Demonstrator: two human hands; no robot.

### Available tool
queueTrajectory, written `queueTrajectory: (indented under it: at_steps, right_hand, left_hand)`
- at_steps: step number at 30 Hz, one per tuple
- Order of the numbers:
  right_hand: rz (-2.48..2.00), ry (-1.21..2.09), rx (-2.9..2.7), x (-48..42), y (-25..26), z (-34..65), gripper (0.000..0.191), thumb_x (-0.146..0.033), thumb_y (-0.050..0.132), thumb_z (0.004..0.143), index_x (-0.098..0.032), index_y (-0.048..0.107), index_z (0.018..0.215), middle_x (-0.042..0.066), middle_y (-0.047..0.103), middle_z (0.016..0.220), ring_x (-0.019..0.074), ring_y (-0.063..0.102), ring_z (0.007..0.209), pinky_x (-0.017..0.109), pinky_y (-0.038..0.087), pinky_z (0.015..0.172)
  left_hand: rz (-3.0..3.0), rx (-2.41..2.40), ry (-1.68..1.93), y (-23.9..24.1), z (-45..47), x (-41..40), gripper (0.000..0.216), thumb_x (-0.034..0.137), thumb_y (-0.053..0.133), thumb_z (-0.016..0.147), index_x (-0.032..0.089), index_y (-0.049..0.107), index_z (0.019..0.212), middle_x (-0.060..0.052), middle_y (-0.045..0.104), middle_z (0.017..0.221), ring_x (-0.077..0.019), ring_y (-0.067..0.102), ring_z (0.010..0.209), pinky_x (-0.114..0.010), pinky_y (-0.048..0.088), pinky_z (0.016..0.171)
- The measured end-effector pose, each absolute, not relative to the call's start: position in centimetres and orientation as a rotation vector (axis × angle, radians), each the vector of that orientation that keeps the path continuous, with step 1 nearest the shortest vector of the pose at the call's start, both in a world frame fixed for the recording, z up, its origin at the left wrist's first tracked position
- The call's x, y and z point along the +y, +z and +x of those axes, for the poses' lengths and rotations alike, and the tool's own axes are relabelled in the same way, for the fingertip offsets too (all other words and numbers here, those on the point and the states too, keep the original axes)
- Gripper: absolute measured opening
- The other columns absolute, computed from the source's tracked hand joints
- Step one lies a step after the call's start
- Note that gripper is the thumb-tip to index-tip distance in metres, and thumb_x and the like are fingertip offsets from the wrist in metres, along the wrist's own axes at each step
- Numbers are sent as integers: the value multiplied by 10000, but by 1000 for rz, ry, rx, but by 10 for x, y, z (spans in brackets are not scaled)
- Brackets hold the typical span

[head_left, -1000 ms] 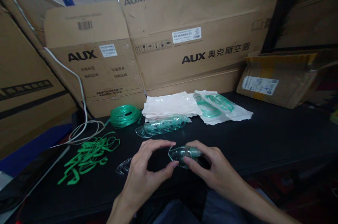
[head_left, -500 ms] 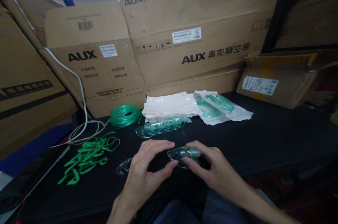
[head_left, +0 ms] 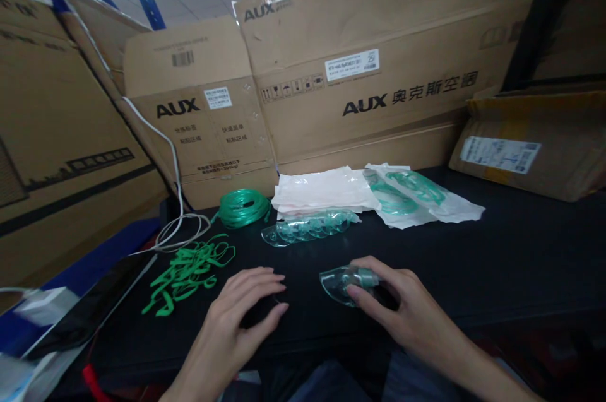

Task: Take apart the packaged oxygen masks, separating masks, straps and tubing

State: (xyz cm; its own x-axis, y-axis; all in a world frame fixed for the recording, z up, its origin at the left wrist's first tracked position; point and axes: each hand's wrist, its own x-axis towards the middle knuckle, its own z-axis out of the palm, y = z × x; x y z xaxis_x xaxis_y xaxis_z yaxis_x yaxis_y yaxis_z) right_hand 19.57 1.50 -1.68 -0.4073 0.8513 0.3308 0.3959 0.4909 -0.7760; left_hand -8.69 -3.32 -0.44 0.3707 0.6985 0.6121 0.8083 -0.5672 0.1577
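Observation:
My right hand [head_left: 395, 295] grips a clear green-tinted oxygen mask [head_left: 337, 285] by its connector end, thumb in front and fingers behind. The mask lies on its side just above the black table, its pointed end facing left. My left hand [head_left: 246, 307] is a little way to the left of it, with the fingers curved and the thumb apart from them. A faint thin sliver shows between those fingertips, too small to make out. Behind the hands, a row of nested clear masks [head_left: 310, 230] lies on the table.
Green elastic straps [head_left: 189, 272] lie in a tangle at the left, near a coil of green tubing [head_left: 243, 207]. White packets [head_left: 326, 190] and pouches with green tubing [head_left: 426, 197] are at the back. Cardboard [head_left: 303, 118] stands behind; a brown box [head_left: 525, 143] sits right.
My left hand has moved left, away from the mask, and now covers the spot where thin clear strips lay. My right hand keeps the mask. The view has shifted left.

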Motion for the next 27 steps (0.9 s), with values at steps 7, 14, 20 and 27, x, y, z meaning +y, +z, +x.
queueTrajectory:
  at_steps: [7,14,20,27]
  right_hand:
    - [-1029,761,-2028,14,-16,197,235,-431,563,965,-247,680,1052,-10,724,868,163,651,736,249,434,634]
    - [-1059,794,-2033,14,-20,200,244,-466,582,952,-264,672,1056,-11,735,914,176,673,807,260,462,712]
    - [-1049,815,-2023,14,-21,200,237,-456,593,945,-272,679,1068,-5,737,946,186,670,822,279,476,748]
    - [-1027,788,-2001,13,-23,199,242,-447,622,927,-273,700,1075,3,743,919,193,671,814,276,497,747]
  left_hand:
    - [-2360,-1604,-737,-8,-120,-27,406,416,681,907,319,634,1298,-21,705,1282,-238,657,1197,-381,572,1000]
    - [-2336,-1621,-624,-9,-136,-29,388,464,643,918,319,664,1278,-35,716,1257,-253,660,1194,-401,569,1003]
    - [-2355,-1579,-594,-6,-145,-33,389,456,630,924,301,662,1279,-48,732,1216,-245,692,1126,-380,580,978]
    - [-2390,-1572,-591,2,-143,-38,305,432,620,925,307,716,1186,-33,743,1175,-230,716,1056,-324,600,920]
